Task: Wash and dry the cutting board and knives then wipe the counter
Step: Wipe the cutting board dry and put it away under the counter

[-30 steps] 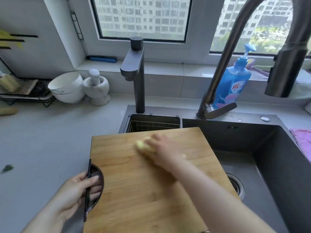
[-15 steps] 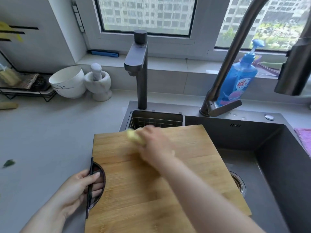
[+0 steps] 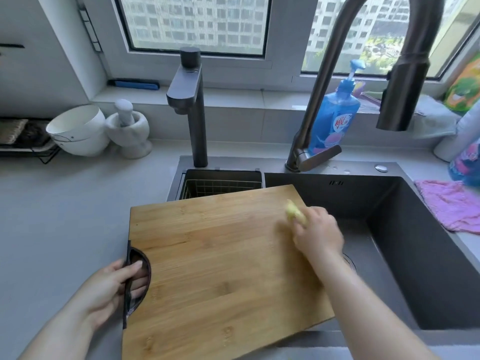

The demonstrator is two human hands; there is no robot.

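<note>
Scrubbing stage of the wash. The board (image 3: 223, 258) lies across the near left part of the sink (image 3: 415, 255), its left edge over the table (image 3: 65, 216) and its right end hanging above the basin. I judge the task to be early: the board shows no suds or running water, no knives are in view, and drying and wiping are not yet begun.

My left hand (image 3: 111, 284) is closed on the board's left edge, fingers (image 3: 139, 281) hooked through the half-round handle hole and thumb on top, steadying it. My right hand (image 3: 318, 231) is curled narrowly around a small yellow sponge (image 3: 294, 211), pressing it on the far right corner of the board, close to the edge; the sponge is blurred, so its exact shape is unclear.

The next move, as I judge it, calls for drawing the sponge across the rest of the surface while the left hand keeps the board from sliding, then rinsing under the tall faucet (image 3: 394, 100), whose head hangs over the far right of the basin. A blue soap bottle (image 3: 333, 118) stands on the sill behind the faucet; a pink cloth (image 3: 452, 206) lies on the table right of the sink, at hand for later wiping.
</note>
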